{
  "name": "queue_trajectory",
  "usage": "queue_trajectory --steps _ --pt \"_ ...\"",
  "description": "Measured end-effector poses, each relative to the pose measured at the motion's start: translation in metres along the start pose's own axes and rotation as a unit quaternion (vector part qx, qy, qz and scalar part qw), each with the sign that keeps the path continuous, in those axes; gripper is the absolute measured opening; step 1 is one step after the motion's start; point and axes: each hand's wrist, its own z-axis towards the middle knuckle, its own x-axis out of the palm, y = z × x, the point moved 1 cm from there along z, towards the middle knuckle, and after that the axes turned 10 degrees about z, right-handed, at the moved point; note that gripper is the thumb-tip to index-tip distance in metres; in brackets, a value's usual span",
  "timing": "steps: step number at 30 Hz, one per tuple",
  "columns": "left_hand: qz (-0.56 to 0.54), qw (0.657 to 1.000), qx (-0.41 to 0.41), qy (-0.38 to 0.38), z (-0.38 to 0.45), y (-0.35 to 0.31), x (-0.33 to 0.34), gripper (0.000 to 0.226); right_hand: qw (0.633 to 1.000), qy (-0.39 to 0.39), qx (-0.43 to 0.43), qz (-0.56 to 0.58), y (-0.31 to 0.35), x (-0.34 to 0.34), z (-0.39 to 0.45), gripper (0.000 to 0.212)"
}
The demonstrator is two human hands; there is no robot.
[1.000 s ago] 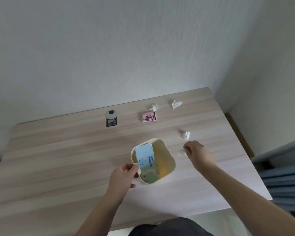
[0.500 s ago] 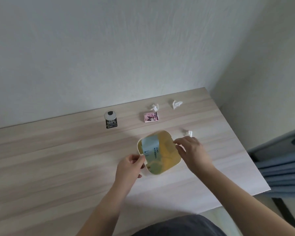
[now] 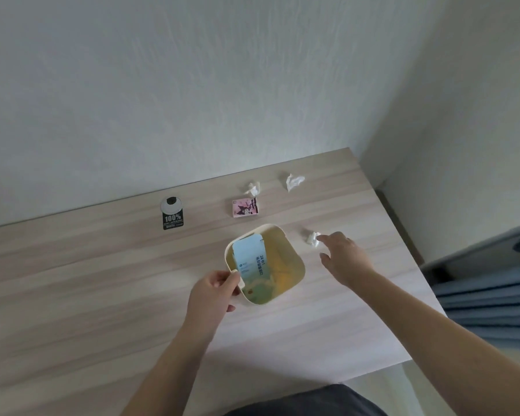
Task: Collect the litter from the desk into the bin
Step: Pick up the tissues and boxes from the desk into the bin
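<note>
A small cream bin stands on the wooden desk, with a light blue packet and other scraps inside. My left hand grips the bin's near-left rim. To the bin's right, my right hand is open, fingertips right beside a crumpled white tissue. Two more crumpled tissues lie near the desk's far edge. A small pink box sits just behind the bin.
A black tag with a round white top lies at the far middle of the desk. The wall runs along the far edge. The desk's right edge drops to the floor beside a blue fabric thing.
My right hand came over the bin's rim from a spot on the desk, then moved out right toward the nearest tissue. My left hand has kept hold of the bin.
</note>
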Motion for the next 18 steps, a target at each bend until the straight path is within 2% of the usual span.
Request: queue_trajectory --steps 5,7,11,16,18 --pt "0.008 0.999 -0.023 -0.022 0.0 -0.008 0.019 0.01 0.998 0.066 0.001 -0.017 -0.012 0.01 0.038 0.054" --pt "0.01 0.999 -0.028 -0.03 -0.001 -0.01 0.023 0.01 0.997 0.069 -0.009 -0.036 -0.013 0.016 0.05 0.053" --pt "0.013 0.998 -0.042 -0.046 -0.003 -0.014 0.029 0.011 0.992 0.095 -0.023 -0.079 -0.018 0.033 0.066 0.042" --pt "0.002 0.997 -0.051 -0.051 -0.006 -0.022 0.033 0.01 0.996 0.082 -0.024 -0.02 -0.03 0.037 0.067 0.017" --pt "0.007 0.998 -0.05 -0.049 -0.005 -0.026 0.036 0.01 0.997 0.066 -0.046 -0.002 -0.029 0.028 0.066 0.016"
